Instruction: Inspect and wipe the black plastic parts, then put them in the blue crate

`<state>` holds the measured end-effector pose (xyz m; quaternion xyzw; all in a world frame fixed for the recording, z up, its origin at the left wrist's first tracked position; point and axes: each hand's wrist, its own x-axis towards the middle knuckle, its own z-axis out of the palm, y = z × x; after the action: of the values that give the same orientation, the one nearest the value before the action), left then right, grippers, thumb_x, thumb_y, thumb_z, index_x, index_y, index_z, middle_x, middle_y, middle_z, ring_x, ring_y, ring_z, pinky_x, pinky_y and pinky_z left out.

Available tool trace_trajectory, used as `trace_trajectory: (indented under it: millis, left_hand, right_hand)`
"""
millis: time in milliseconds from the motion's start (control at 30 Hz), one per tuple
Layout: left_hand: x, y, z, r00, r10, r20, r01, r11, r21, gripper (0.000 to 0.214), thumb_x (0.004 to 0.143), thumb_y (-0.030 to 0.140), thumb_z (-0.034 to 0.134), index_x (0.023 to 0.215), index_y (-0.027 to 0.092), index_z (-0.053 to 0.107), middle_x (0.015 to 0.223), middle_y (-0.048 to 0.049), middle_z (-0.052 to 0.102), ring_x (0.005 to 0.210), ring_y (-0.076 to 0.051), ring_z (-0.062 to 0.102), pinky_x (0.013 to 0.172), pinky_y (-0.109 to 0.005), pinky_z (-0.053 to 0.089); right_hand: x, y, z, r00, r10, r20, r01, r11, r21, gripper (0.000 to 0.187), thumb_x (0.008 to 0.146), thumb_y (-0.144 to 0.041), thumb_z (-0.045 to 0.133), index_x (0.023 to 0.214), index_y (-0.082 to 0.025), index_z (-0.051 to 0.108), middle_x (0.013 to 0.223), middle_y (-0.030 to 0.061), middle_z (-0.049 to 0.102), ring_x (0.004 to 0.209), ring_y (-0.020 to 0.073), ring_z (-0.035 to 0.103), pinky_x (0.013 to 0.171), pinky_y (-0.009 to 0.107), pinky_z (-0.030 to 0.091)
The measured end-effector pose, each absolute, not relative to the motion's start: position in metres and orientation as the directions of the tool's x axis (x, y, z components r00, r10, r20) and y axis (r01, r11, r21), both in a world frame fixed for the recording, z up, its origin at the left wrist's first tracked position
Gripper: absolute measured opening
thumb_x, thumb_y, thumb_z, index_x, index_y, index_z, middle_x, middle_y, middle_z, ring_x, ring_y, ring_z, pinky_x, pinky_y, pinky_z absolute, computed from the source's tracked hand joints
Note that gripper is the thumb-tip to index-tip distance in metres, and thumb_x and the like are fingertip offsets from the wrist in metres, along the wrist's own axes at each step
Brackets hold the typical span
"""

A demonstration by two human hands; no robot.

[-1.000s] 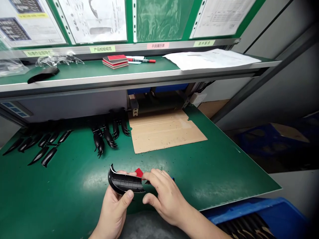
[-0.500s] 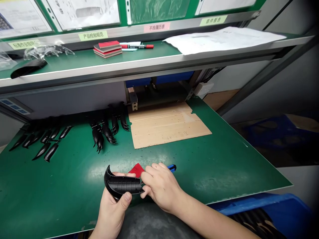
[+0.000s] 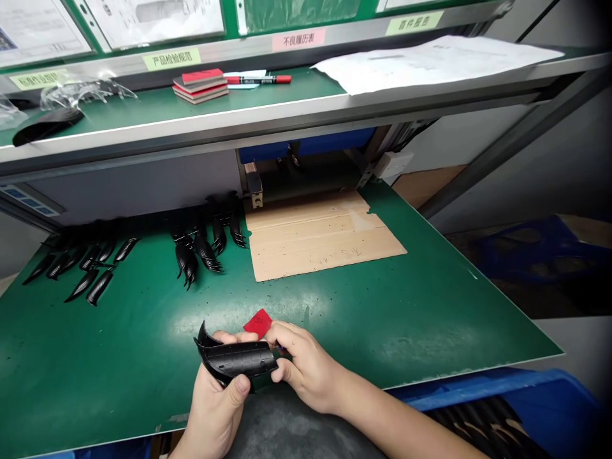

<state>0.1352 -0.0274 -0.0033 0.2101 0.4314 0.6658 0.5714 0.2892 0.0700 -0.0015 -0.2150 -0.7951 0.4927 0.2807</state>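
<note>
Black curved shell (image 3: 243, 359), and there it was, held above the green desk (image 3: 382, 325) near its front edge! Your left hand (image 3: 210, 395) had it, thumb along the near side, fingers wrapped behind, the forked tip pointing up and left. Your right hand (image 3: 308, 366) was right at the other end, fingers curled in close, though whether they gripped anything I could not tell. A red piece (image 3: 258, 323) showed just beyond your fingers. Farther back lay the cardboard sheet (image 3: 320, 245), with clusters of black parts (image 3: 186, 258) to its left.
</note>
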Motion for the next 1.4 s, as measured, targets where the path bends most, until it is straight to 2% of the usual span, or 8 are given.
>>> trace_trajectory:
  millis: [133,367,500,600,700,833,1033,1400]
  left_hand:
    - [0.135,-0.025,-0.004,-0.246,0.946,-0.21,-0.611,0.017,0.791,0.039,0.075,0.024,0.074,0.108,0.026,0.054,0.11,-0.0065,0.063,0.103,-0.024,0.061,0.088,-0.035,0.051]
    - [0.132,-0.022,-0.001,-0.263,0.913,-0.311,-0.673,0.058,0.738,0.044,0.073,0.028,0.077,0.111,0.024,0.055,0.11,-0.0085,0.063,0.103,-0.024,0.06,0.087,-0.034,0.051]
    - [0.134,-0.015,0.012,-0.31,0.884,-0.349,-0.672,0.055,0.738,0.046,0.073,0.035,0.076,0.112,0.022,0.057,0.115,-0.0106,0.062,0.107,-0.025,0.058,0.089,-0.035,0.05]
    - [0.136,-0.014,0.017,-0.352,0.857,-0.377,-0.658,0.059,0.75,0.054,0.07,0.038,0.079,0.116,0.021,0.055,0.119,-0.0114,0.06,0.112,-0.027,0.056,0.092,-0.035,0.05]
    - [0.139,-0.016,0.017,-0.386,0.831,-0.401,-0.645,0.068,0.761,0.063,0.065,0.038,0.082,0.118,0.022,0.053,0.119,-0.0116,0.059,0.11,-0.027,0.057,0.091,-0.036,0.05]
    - [0.143,-0.016,0.015,-0.383,0.848,-0.367,-0.636,0.046,0.77,0.062,0.069,0.033,0.08,0.123,0.027,0.05,0.122,-0.01,0.058,0.105,-0.025,0.058,0.069,-0.024,0.053]
    - [0.144,-0.017,0.011,-0.371,0.875,-0.313,-0.642,0.002,0.767,0.048,0.076,0.029,0.074,0.118,0.027,0.051,0.116,-0.0082,0.059,0.093,-0.018,0.058,0.055,-0.018,0.045]
    - [0.143,-0.018,0.009,-0.335,0.9,-0.278,-0.615,0.014,0.788,0.039,0.075,0.034,0.074,0.108,0.023,0.055,0.111,-0.0087,0.059,0.091,-0.019,0.057,0.053,-0.018,0.046]
  right_hand:
    - [0.284,0.061,0.001,-0.659,0.709,0.252,0.148,0.45,-0.881,0.067,0.093,-0.075,0.015,0.089,-0.018,0.05,0.083,0.0051,0.049,0.075,0.0211,0.045,0.07,0.032,0.036]
    - [0.292,0.065,-0.006,-0.855,0.507,0.11,-0.081,0.077,-0.994,0.064,0.095,-0.073,0.021,0.074,-0.018,0.045,0.064,-0.0027,0.04,0.055,0.0125,0.038,0.054,0.023,0.03]
    - [0.28,0.052,-0.008,-0.701,0.69,0.18,0.091,0.337,-0.937,0.067,0.088,-0.08,0.029,0.085,-0.017,0.052,0.077,0.001,0.05,0.069,0.0172,0.045,0.064,0.028,0.033]
    - [0.27,0.04,-0.008,-0.609,0.744,0.276,0.308,0.543,-0.781,0.072,0.091,-0.078,0.016,0.084,-0.017,0.054,0.084,0.0055,0.052,0.076,0.0218,0.045,0.069,0.032,0.031]
    - [0.265,0.034,-0.004,-0.595,0.759,0.265,0.449,0.587,-0.673,0.072,0.095,-0.07,0.008,0.091,-0.017,0.057,0.088,0.0075,0.051,0.077,0.0231,0.044,0.067,0.033,0.029]
    - [0.264,0.035,0.004,-0.618,0.763,0.19,0.58,0.606,-0.545,0.056,0.1,-0.061,0.024,0.103,-0.017,0.058,0.094,0.0089,0.052,0.08,0.0242,0.043,0.067,0.034,0.027]
    - [0.265,0.038,0.006,-0.69,0.715,0.114,0.602,0.654,-0.458,0.02,0.096,-0.04,0.055,0.089,-0.021,0.057,0.09,0.0028,0.055,0.08,0.022,0.043,0.066,0.034,0.025]
    - [0.267,0.042,-0.004,-0.761,0.648,0.042,0.551,0.68,-0.484,0.019,0.095,-0.039,0.056,0.084,-0.023,0.057,0.083,-0.0001,0.061,0.071,0.0198,0.05,0.066,0.032,0.027]
